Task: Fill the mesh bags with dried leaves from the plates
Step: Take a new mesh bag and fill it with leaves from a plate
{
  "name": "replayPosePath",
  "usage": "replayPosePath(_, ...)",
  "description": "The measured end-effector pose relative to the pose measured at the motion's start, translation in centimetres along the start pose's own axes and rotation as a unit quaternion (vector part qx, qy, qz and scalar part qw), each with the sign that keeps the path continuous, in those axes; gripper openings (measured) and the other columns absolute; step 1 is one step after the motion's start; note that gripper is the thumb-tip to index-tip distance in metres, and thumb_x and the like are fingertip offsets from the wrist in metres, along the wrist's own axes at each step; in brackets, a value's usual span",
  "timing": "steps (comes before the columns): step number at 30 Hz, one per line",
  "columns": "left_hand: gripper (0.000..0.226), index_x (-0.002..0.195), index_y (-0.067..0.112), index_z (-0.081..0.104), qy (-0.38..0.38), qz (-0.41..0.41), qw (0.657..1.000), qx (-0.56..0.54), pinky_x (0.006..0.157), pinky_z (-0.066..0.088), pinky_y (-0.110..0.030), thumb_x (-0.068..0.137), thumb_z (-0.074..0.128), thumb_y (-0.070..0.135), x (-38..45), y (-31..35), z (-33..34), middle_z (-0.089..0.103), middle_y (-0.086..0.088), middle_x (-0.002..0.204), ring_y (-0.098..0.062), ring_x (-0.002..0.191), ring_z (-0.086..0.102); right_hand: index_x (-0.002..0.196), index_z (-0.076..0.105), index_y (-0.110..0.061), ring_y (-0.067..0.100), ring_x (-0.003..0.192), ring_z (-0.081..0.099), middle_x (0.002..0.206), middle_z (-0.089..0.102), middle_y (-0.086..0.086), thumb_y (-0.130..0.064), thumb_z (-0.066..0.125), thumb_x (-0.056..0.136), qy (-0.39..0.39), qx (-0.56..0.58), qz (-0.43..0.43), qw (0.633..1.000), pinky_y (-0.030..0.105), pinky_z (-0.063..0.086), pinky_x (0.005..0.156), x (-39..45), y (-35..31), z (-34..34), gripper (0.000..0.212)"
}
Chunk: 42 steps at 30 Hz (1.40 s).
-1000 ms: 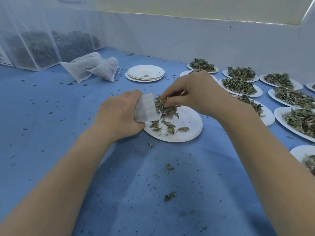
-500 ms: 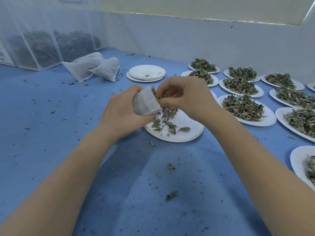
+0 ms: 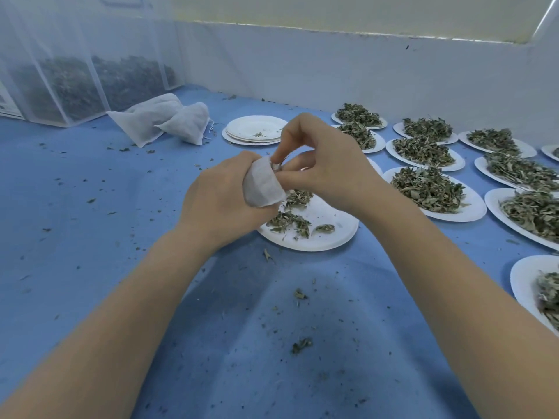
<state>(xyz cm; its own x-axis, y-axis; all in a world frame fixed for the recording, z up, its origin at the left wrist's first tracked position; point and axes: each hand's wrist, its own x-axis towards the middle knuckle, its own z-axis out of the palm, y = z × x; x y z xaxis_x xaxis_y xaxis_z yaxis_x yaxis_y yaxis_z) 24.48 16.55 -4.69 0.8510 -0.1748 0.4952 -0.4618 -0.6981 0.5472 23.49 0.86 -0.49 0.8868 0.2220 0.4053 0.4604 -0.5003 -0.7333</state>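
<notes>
My left hand [image 3: 217,201] grips a small white mesh bag [image 3: 262,186], its mouth turned up toward the right. My right hand [image 3: 326,167] is at the bag's mouth, its fingertips bunched together there; what they hold is hidden. Both hands hover over a white plate [image 3: 329,234] that holds a few dried leaves [image 3: 290,222]. Several more plates heaped with dried leaves [image 3: 428,189] stand to the right.
Two filled white mesh bags [image 3: 169,119] lie at the back left, next to a stack of white plates [image 3: 254,130]. Large mesh sacks of leaves [image 3: 75,83] stand in the far left corner. Leaf crumbs are scattered over the blue table [image 3: 90,207]. A white wall runs behind.
My right hand lifted a pinch of leaves from the plate up to the bag's mouth. My left hand raised the bag and tipped its mouth upward.
</notes>
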Motion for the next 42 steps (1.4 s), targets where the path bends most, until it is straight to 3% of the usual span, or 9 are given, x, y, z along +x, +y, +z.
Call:
replayPosePath(7, 0.05, 0.113, 0.021, 0.059, 0.045, 0.037, 0.998, 0.013, 0.08, 0.045, -0.038, 0.067, 0.076, 0.03, 0.0, 0.3, 0.3, 0.063, 0.004, 0.103, -0.022, 0.095, 0.056, 0.111, 0.054, -0.027, -0.005, 0.07, 0.048, 0.102, 0.051, -0.006, -0.033, 0.074, 0.074, 0.009, -0.123, 0.053, 0.991, 0.004, 0.038, 0.06, 0.5, 1.0, 0.5, 0.042)
replayPosePath(14, 0.048, 0.11, 0.017, 0.058, 0.071, 0.032, 0.995, 0.057, 0.076, 0.045, -0.04, 0.069, 0.071, 0.037, 0.4, -0.1, 0.8, 0.062, 0.0, 0.101, -0.027, 0.09, 0.056, 0.095, 0.071, -0.029, -0.014, 0.066, 0.055, 0.076, 0.063, -0.021, -0.028, 0.071, 0.078, 0.0, -0.102, 0.051, 0.993, 0.001, 0.039, 0.061, 0.4, -0.1, 0.1, 0.017)
replayPosePath(20, 0.044, 0.105, 0.015, 0.057, 0.078, 0.041, 0.992, 0.092, 0.072, 0.039, -0.034, 0.07, 0.071, 0.039, 0.5, -0.3, 0.8, 0.061, -0.001, 0.098, -0.027, 0.087, 0.055, 0.095, 0.074, -0.028, 0.003, 0.087, 0.066, 0.087, 0.072, -0.013, -0.018, 0.071, 0.076, -0.033, -0.075, 0.071, 0.994, 0.028, 0.054, 0.084, 0.3, -0.8, -1.2, 0.022)
replayPosePath(23, 0.041, 0.104, 0.016, 0.058, 0.086, 0.054, 0.991, 0.086, 0.07, 0.034, -0.03, 0.07, 0.073, 0.034, 0.4, -0.2, 0.8, 0.062, -0.001, 0.096, -0.026, 0.086, 0.055, 0.087, 0.075, -0.033, 0.002, 0.081, 0.066, 0.08, 0.073, -0.013, -0.014, 0.071, 0.075, -0.058, -0.09, 0.05, 0.993, 0.024, 0.053, 0.079, 0.1, -0.9, -1.1, 0.023)
replayPosePath(26, 0.046, 0.108, 0.012, 0.061, 0.087, 0.084, 0.989, 0.09, 0.071, 0.033, -0.029, 0.068, 0.077, 0.028, 0.2, 0.0, 0.8, 0.064, -0.005, 0.098, -0.029, 0.086, 0.058, 0.08, 0.075, -0.033, -0.002, 0.061, 0.06, 0.063, 0.068, -0.018, -0.011, 0.07, 0.076, -0.048, -0.097, 0.036, 0.993, 0.011, 0.044, 0.056, 0.0, -0.8, -0.5, 0.023)
replayPosePath(30, 0.045, 0.097, 0.002, 0.064, 0.1, 0.127, 0.982, 0.098, 0.064, 0.035, -0.029, 0.067, 0.068, 0.036, 0.0, 0.7, 1.1, 0.067, -0.011, 0.085, -0.032, 0.071, 0.06, 0.064, 0.069, -0.008, 0.012, 0.044, 0.032, 0.044, 0.042, -0.003, 0.001, 0.057, 0.075, -0.043, -0.176, 0.025, 0.983, 0.014, 0.028, 0.043, 0.2, -0.7, 1.0, 0.018)
replayPosePath(34, 0.04, 0.085, 0.0, 0.064, 0.115, 0.158, 0.975, 0.109, 0.058, 0.044, -0.034, 0.063, 0.057, 0.033, -0.2, 1.1, 1.6, 0.065, -0.013, 0.072, -0.032, 0.057, 0.06, 0.042, 0.046, -0.026, 0.003, 0.046, 0.042, 0.04, 0.045, -0.014, -0.003, 0.059, 0.076, -0.101, -0.177, 0.023, 0.979, 0.016, 0.031, 0.044, -0.1, -0.7, 1.9, 0.043)
replayPosePath(39, 0.045, 0.091, 0.003, 0.064, 0.094, 0.142, 0.981, 0.097, 0.061, 0.035, -0.028, 0.062, 0.061, 0.038, -0.1, 0.9, 1.2, 0.066, -0.009, 0.077, -0.031, 0.062, 0.059, 0.057, 0.055, -0.01, 0.006, 0.046, 0.033, 0.046, 0.039, -0.006, -0.013, 0.06, 0.082, -0.15, -0.144, 0.026, 0.978, 0.016, 0.026, 0.044, 0.0, -0.6, 0.6, 0.026)
replayPosePath(42, 0.05, 0.108, 0.012, 0.059, 0.06, 0.078, 0.99, 0.098, 0.065, 0.037, -0.03, 0.064, 0.076, 0.03, 0.2, 0.1, 0.8, 0.064, -0.004, 0.095, -0.031, 0.081, 0.058, 0.071, 0.07, -0.021, 0.004, 0.053, 0.052, 0.059, 0.063, -0.003, -0.012, 0.067, 0.079, -0.099, -0.067, 0.021, 0.993, 0.015, 0.043, 0.055, 0.0, -0.5, -0.6, 0.012)
